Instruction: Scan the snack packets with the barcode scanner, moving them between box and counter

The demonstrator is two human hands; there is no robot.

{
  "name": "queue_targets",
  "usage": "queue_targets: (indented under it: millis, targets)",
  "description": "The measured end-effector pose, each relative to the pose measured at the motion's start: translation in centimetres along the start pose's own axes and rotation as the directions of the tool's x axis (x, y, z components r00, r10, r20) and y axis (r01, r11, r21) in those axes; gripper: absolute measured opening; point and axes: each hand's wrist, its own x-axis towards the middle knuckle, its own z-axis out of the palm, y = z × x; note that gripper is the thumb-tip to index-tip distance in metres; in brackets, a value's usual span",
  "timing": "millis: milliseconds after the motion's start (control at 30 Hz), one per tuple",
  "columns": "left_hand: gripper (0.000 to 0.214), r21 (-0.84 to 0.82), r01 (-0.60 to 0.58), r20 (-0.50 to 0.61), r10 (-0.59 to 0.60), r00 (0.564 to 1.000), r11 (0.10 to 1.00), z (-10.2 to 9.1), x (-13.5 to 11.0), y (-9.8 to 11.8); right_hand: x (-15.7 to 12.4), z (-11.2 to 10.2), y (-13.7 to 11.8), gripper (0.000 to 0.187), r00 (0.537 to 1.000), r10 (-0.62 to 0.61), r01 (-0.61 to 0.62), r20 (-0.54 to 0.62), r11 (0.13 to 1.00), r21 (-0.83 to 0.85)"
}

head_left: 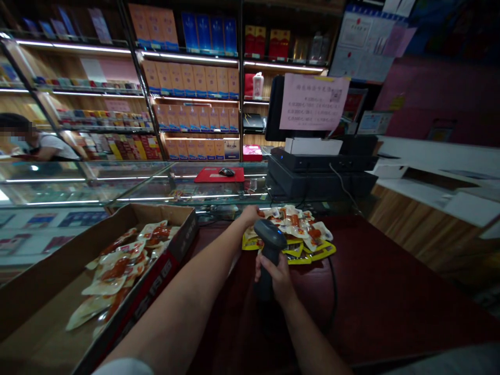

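My right hand [278, 273] is wrapped round the handle of a black barcode scanner [269, 234], held upright with its head over the near side of a pile of packets. My left hand [250, 214] reaches to the pile's left end, its fingers curled at the edge of a clear-and-white food packet [295, 219]; the fingertips are partly hidden. Several such vacuum-sealed packets with reddish-brown food lie on top of yellow-edged packets [302, 252]. From the scanner a dark cable [335, 291] loops to the right.
On the left, a cardboard box [183, 229] holds several similar packets. Behind the dark red countertop [390, 291] are a monitor [275, 107] with a pink notice and a glass counter with a mouse [226, 172]. A masked person [54, 143] is at far left, before shelves of boxes.
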Motion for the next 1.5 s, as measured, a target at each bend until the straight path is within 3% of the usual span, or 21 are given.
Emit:
queue_targets:
  millis: [67, 167, 333, 500, 633, 767, 1000, 1500]
  targets:
    - [0.031, 0.043, -0.021, -0.008, 0.021, 1.000, 0.999, -0.5, -0.6, -0.3, 0.0, 0.1, 0.0, 0.028, 1.000, -0.004, 0.004, -0.001, 1.000, 0.008]
    - [0.035, 0.116, -0.049, -0.128, 0.064, 0.990, 0.992, -1.9, -2.5, -1.1, 0.0, 0.3, -0.1, 0.031, 1.000, -0.003, 0.003, -0.015, 1.000, 0.022]
    - [0.032, 0.186, -0.004, -0.281, 0.057, 0.958, 0.982, -5.6, -8.0, -3.4, 0.2, 0.3, 0.1, 0.045, 0.992, 0.092, -0.093, -0.085, 0.995, -0.016]
    - [0.029, 0.160, 0.056, -0.278, -0.009, 0.961, 0.985, -8.1, -12.2, -6.6, 0.5, 0.0, 1.0, 0.049, 0.974, 0.219, -0.223, -0.053, 0.970, -0.096]
    - [0.029, 0.164, 0.025, -0.192, 0.007, 0.981, 0.986, -8.6, -12.1, -8.5, 0.4, -0.1, 1.1, 0.043, 0.966, 0.260, -0.257, 0.004, 0.956, -0.139]
    - [0.031, 0.248, 0.016, -0.145, 0.020, 0.989, 0.969, -8.7, -11.5, -8.9, 0.2, 0.0, 0.8, 0.040, 0.962, 0.272, -0.268, 0.005, 0.950, -0.160]
    - [0.031, 0.296, 0.038, -0.151, 0.008, 0.989, 0.954, -8.9, -11.7, -8.8, 0.2, 0.3, 1.1, 0.039, 0.948, 0.313, -0.295, 0.051, 0.928, -0.226]
    - [0.028, 0.302, 0.005, -0.145, 0.041, 0.989, 0.953, -9.0, -11.9, -8.6, 0.2, 0.4, 1.1, 0.040, 0.950, 0.310, -0.294, 0.038, 0.929, -0.226]
